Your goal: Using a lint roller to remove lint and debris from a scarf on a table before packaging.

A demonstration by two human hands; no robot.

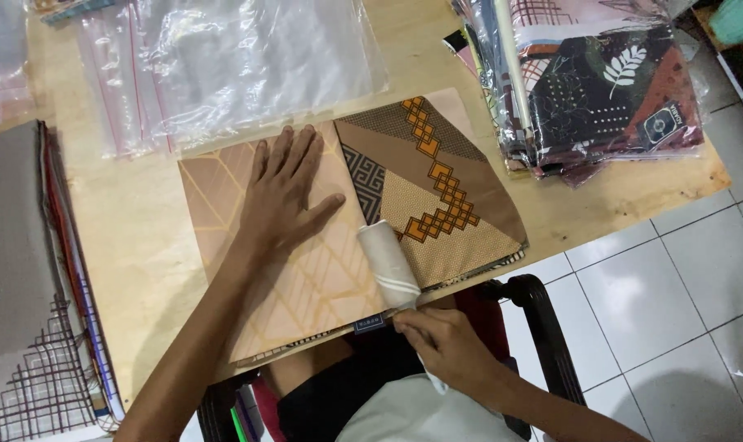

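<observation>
A folded patterned cloth (437,188) in tan and brown with orange diamond shapes lies on the wooden table (134,213). My left hand (285,196) presses flat on its pale peach left half, fingers spread. My right hand (441,340) sits at the table's near edge, pinching the lower end of a rolled cream cloth strip (388,263) that lies across the fold. A small dark label (370,322) shows at the cloth's near edge.
Clear zip bags (224,65) lie at the back of the table. A stack of bagged patterned cloths (600,82) sits at the right. Another pile of folded cloths (27,286) is at the left. A black chair arm (543,327) stands over white floor tiles.
</observation>
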